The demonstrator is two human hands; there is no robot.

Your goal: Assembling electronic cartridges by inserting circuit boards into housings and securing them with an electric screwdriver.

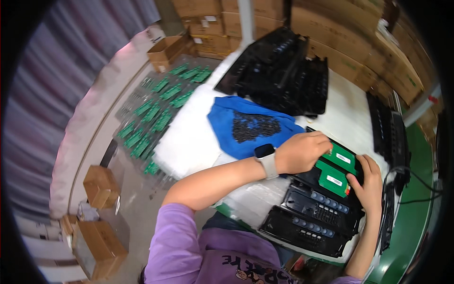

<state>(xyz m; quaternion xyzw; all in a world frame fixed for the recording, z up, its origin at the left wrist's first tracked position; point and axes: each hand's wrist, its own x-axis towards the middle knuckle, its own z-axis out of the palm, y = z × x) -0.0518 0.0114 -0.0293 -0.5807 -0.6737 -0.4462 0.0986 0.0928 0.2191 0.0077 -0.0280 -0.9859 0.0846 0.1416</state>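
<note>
Two green circuit boards [341, 158] with white labels lie side by side in black plastic panels on the table. My left hand [302, 152], with a watch on its wrist, bends over the left end of the far board. Its fingertips are pinched together there, and whatever they hold is too small to make out. At the boards' right end rests my right hand [370, 182], thumb and fingers apart, the thumb by the near board's corner. Beside my left hand, a blue cloth [222, 113] carries a heap of tiny black pieces [255, 127], perhaps screws.
Black panels with knobs [305, 229] lie near the table's front edge. A pile of black housings [279, 71] stands at the back, more black units [390, 128] at the right. Many green boards in clear trays [161, 102] cover the floor at left, near cardboard boxes [101, 184].
</note>
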